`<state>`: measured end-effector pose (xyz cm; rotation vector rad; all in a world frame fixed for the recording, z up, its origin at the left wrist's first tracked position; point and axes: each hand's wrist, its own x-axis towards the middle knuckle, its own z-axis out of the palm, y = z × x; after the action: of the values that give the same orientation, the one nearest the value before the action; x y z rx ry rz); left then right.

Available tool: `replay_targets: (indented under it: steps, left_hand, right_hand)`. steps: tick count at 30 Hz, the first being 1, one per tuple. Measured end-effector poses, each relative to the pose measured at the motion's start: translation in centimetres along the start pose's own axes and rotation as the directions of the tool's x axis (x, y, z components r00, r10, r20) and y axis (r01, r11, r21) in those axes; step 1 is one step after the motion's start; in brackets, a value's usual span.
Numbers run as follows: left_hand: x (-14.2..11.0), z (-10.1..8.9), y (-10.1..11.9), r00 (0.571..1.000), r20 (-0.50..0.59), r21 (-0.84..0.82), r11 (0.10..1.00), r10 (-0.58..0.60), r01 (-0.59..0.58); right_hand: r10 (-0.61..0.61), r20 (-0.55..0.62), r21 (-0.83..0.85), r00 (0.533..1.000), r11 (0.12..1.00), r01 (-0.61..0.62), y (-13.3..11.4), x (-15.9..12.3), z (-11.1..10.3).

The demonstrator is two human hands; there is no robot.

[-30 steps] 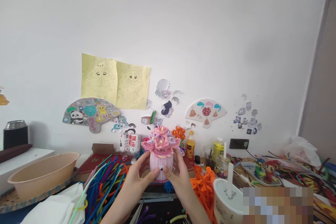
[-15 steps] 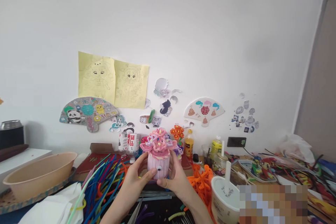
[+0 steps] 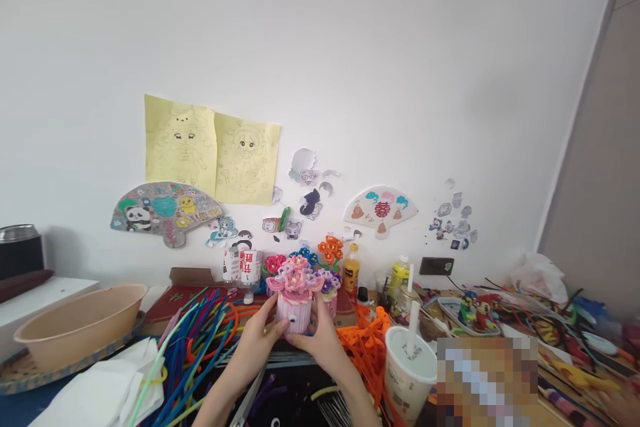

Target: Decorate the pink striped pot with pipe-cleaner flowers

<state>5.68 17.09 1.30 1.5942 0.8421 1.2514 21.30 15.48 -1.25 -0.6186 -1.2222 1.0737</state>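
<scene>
Both my hands hold a pink pipe-cleaner flower pot (image 3: 295, 307) with a googly eye and a bunch of pink and purple blooms on top. My left hand (image 3: 260, 337) wraps its left side, thumb by the eye. My right hand (image 3: 320, 340) cups the right side and the base. The pot sits low over the cluttered desk, just in front of other small flower crafts (image 3: 329, 252).
Blue, green and orange pipe cleaners (image 3: 200, 340) lie left of my hands, an orange pile (image 3: 367, 340) to the right. A lidded paper cup with a straw (image 3: 409, 373) stands at the right. A tan bowl (image 3: 75, 323), bottles (image 3: 351, 268) and drawings on the wall (image 3: 213, 150) surround the desk.
My hands have carried the flower pot down and away toward the desk, so it looks smaller; the view has drifted right and slightly up.
</scene>
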Motion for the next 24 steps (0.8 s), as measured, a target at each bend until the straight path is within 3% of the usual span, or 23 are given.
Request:
replay_targets:
  steps: [14,19,24]
  left_hand:
    - [-0.1,-1.0,-0.3,0.996,0.084,0.024,1.000,0.010,-0.012]
    - [0.7,-1.2,-0.8,0.999,-0.035,-0.005,1.000,-0.001,0.001]
    - [0.6,-1.8,0.9,0.986,-0.165,0.025,0.999,-0.016,0.021]
  right_hand:
    - [0.015,0.004,-0.015,1.000,1.000,-0.015,0.8,0.2,-1.0]
    - [0.039,0.012,-0.006,0.999,0.999,-0.039,0.7,0.1,-0.8]
    - [0.053,0.070,-0.003,0.996,0.999,-0.053,0.5,-0.3,-0.5]
